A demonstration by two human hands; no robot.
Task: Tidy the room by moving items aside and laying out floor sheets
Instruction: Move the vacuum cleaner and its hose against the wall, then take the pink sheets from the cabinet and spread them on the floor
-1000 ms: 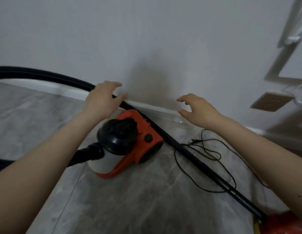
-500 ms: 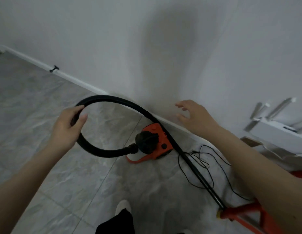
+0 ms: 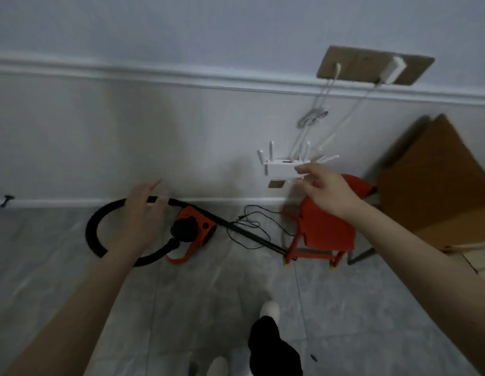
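Two bare hands hover empty with fingers spread. Beyond the left hand [image 3: 140,213] fingertips, the orange-and-black canister vacuum cleaner [image 3: 193,231] lies on the grey tiled floor [image 3: 214,289] against the wall, its curved black hose [image 3: 100,229] looping under that palm. The right hand [image 3: 326,189] fingertips reach toward a white antenna router [image 3: 279,169]; an orange plastic chair [image 3: 322,229] stands below the wrist.

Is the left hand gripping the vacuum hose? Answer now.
No: the left hand is open with fingers spread, and the black hose lies on the floor.
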